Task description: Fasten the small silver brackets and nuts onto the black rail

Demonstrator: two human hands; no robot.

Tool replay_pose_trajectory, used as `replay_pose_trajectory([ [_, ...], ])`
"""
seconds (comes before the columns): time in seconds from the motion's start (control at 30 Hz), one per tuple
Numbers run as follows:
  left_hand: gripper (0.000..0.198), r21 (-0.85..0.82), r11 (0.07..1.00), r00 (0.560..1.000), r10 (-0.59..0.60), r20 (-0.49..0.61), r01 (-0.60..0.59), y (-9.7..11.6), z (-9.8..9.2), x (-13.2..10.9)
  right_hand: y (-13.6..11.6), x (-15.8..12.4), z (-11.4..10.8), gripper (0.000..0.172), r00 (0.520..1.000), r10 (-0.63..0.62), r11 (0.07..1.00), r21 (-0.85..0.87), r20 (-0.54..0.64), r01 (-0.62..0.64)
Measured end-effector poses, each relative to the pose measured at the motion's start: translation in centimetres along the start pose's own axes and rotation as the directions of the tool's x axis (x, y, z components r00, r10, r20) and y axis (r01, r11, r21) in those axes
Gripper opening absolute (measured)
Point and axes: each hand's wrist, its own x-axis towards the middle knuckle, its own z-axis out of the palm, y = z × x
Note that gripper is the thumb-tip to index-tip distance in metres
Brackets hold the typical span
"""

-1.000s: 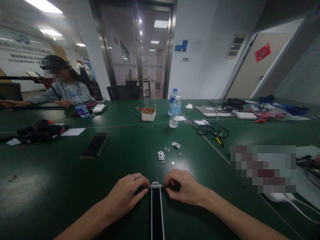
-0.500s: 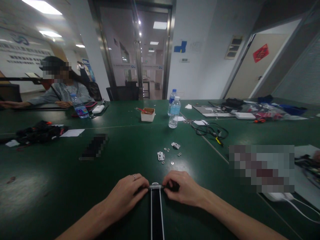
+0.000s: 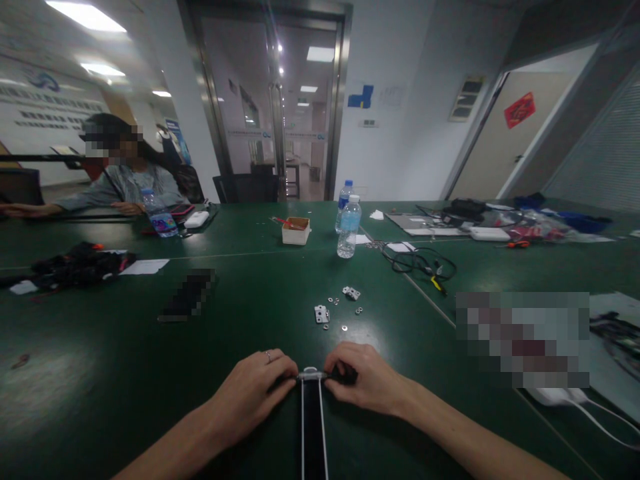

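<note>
Left hand [image 3: 257, 381] and right hand [image 3: 369, 377] are pinching a bar [image 3: 313, 376] at lower centre, the right now sitting closer in.
A black strip [image 3: 313, 430] is running below; brackets [image 3: 321, 315] are lying mid-frame on the worktop [image 3: 250, 303].

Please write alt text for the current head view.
A person's bare-handed left grip and right grip pinch opposite sides of the far end of a white-edged dark strip at a green table. Beyond lie two metal brackets and small rings; farther back, two bottles right of an open box.
</note>
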Motion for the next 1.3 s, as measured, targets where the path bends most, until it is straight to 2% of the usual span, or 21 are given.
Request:
replay_pose_trajectory([
  [0.53,0.019,0.004,1.000,1.000,-0.008,0.012,0.008,0.20,-0.24,-0.03,-0.43,0.08,-0.32,0.016,1.000,0.000,1.000,-0.031,0.018,0.001],
  [0.77,0.019,0.007,1.000,1.000,0.003,0.000,-0.003,0.31,-0.28,0.03,-0.32,0.07,-0.12,0.011,0.999,-0.041,0.999,-0.017,0.012,0.042],
  [1.3,0.020,-0.004,1.000,1.000,0.013,-0.008,-0.014,-0.22,0.14,-0.10,-0.08,-0.08,0.07,0.009,0.999,-0.040,0.998,-0.040,-0.001,0.040],
])
